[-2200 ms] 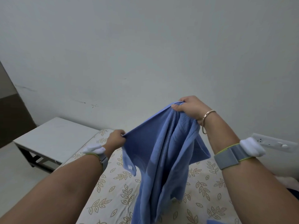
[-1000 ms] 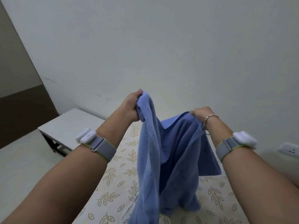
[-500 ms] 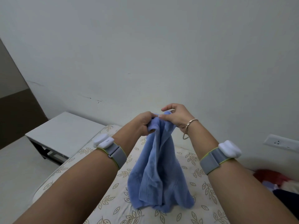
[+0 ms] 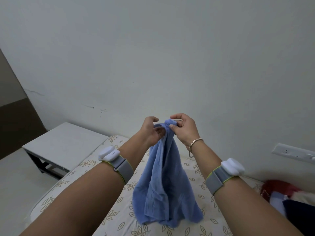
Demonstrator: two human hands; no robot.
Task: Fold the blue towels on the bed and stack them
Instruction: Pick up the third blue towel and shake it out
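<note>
While its lower edge brushes the cream leaf-print bed (image 4: 119, 217) nearest the camera, the soft blue terry towel (image 4: 164, 188) hangs lengthwise straight down from both hands. Farther up, the right hand (image 4: 185, 132) pinches the bunched top corners; the left hand (image 4: 152, 133), just beside it, curls loosely against the cloth, its grip uncertain.

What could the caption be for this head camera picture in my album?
Two hands, left hand and right hand, hold a soft blue towel up by its top over a leaf-patterned bed sheet.
</note>
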